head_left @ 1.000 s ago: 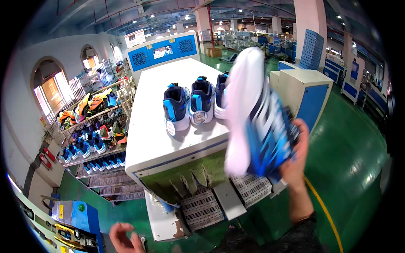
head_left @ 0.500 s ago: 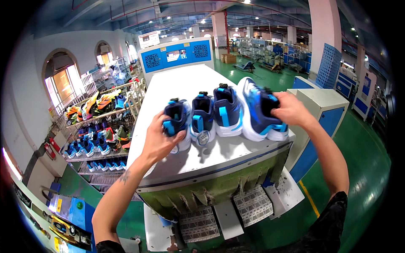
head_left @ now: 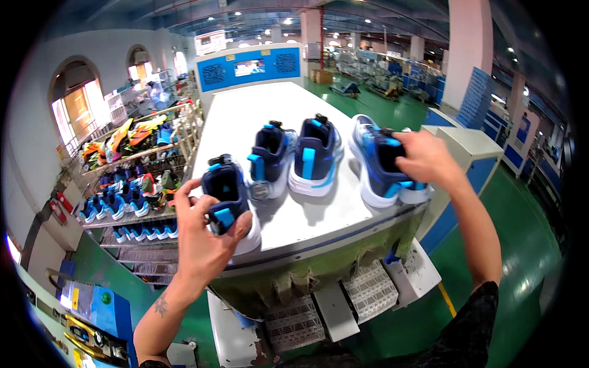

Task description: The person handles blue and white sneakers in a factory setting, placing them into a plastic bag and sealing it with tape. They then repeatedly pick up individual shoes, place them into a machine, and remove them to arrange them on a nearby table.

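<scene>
Navy and light-blue sneakers with white soles stand in a row on a white machine top (head_left: 245, 116), heels toward me. My left hand (head_left: 202, 242) is closed on the heel of the leftmost sneaker (head_left: 222, 183), near the left edge. Two sneakers stand untouched in the middle, one (head_left: 268, 158) slightly tilted and the other (head_left: 315, 161) upright. At the right, my right hand (head_left: 427, 156) grips the collar of another sneaker (head_left: 370, 165), its fingers partly inside. Beside that one, a further sneaker (head_left: 417, 194) shows only its sole and heel, mostly hidden by my hand.
A wire rack (head_left: 147, 211) with several colourful shoes stands left of the machine. A grey and blue cabinet (head_left: 469, 150) is close on the right. Worn green flaps (head_left: 294, 279) hang from the machine's front edge above slatted plates (head_left: 371, 291).
My left hand has brought the leftmost sneaker left and toward me, away from the middle two. Those two now sit farther left in view. My right hand keeps its grip at the right.
</scene>
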The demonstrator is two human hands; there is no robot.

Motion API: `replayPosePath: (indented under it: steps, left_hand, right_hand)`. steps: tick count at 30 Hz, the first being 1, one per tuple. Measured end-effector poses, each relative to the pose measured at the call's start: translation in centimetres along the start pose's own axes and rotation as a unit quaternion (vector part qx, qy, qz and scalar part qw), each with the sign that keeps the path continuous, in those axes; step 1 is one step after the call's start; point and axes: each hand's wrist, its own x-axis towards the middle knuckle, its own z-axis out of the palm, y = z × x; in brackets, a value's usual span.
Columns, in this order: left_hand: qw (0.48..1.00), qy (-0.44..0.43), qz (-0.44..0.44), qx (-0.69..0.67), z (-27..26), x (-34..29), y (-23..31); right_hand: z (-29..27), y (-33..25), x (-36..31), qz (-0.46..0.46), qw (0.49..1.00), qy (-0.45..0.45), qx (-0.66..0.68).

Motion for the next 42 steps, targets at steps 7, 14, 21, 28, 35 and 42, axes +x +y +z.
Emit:
replayPosePath:
  steps: [7,14,21,28,35,42]
  left_hand:
    - [0.999,0.016,-0.014,-0.033,-0.2,-0.2,1.5]
    - [0.989,-0.036,-0.046,-0.136,-2.1,1.6,-1.5]
    - [0.980,-0.168,0.092,-0.050,-1.6,6.2,-2.3]
    - [0.986,-0.140,0.071,-0.051,-1.9,6.2,-2.3]
    - [0.972,-0.146,-0.065,-0.174,-0.9,6.5,-2.0]
    - [0.967,-0.187,-0.081,-0.150,-1.6,7.6,-2.5]
  right_hand:
    - [1.3,1.5,0.7,-0.056,0.990,-0.015,0.132]
    - [4.8,4.4,-2.5,-0.072,0.956,0.177,0.223]
    - [6.6,2.8,-0.9,-0.214,0.911,0.202,0.287]
    - [3.2,0.9,-1.5,-0.188,0.887,0.315,0.282]
    - [2.5,1.4,4.9,-0.212,0.947,-0.045,0.237]
    - [0.0,0.5,8.1,-0.151,0.906,-0.270,0.289]
